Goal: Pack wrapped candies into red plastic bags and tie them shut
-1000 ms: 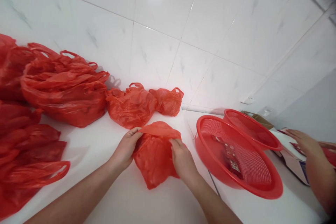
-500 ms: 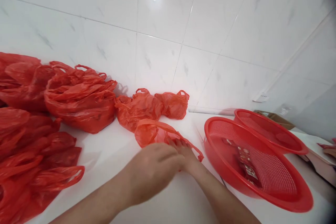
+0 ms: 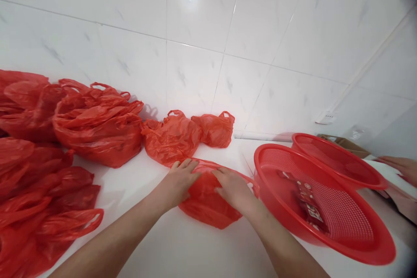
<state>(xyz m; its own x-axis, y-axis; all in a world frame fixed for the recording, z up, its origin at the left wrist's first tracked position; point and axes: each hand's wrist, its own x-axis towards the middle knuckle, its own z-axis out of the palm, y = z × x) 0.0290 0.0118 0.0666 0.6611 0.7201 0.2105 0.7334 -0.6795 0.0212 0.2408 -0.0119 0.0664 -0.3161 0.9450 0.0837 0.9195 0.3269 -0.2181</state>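
A red plastic bag [image 3: 208,204] lies flattened on the white table [image 3: 182,247] in front of me. My left hand [image 3: 180,181] rests on its left part with the fingers stretched out flat. On the bag's right part my right hand [image 3: 233,189] lies palm down, fingers together and laid over the plastic. Both hands press on the bag and neither lifts it. Just behind it sit two crumpled red bags [image 3: 172,137] against the tiled wall.
Heaps of filled red bags [image 3: 97,126] crowd the left side of the table. A large red mesh basket [image 3: 368,252] with small red packets [image 3: 308,204] sits at the right, a second basket [image 3: 339,160] behind it. Another person's hand [image 3: 400,166] shows at the right edge.
Both hands have brought the bag down and spread it flat on the table; half a second ago my left hand crossed over it while the bag stood bunched up.
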